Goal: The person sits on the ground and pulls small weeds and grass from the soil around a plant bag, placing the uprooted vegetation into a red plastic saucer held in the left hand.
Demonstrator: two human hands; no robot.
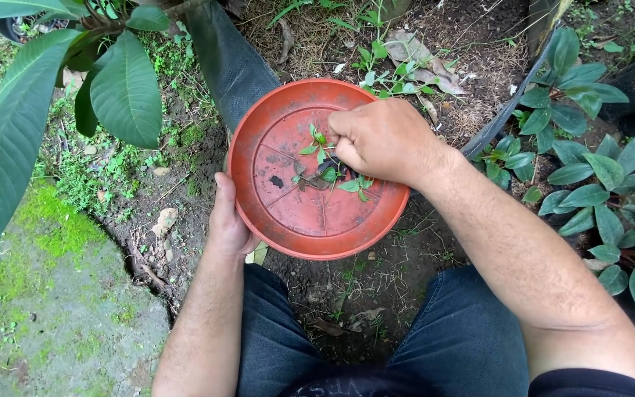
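Observation:
A round terracotta-coloured plastic saucer (288,213) is held tilted over the soil. My left hand (227,220) grips its left rim from underneath. My right hand (384,138) reaches into the saucer with its fingers closed on a small bunch of pulled green weeds (330,170) that lie in the dish. A few dark soil crumbs dot the saucer's floor.
A large black grow bag (233,62) of soil and dry grass lies behind the saucer. Big green leaves (123,92) hang at the upper left. Small leafy plants (597,184) crowd the right side. Mossy ground (53,228) lies to the left. My knees in dark jeans (457,345) frame the bottom.

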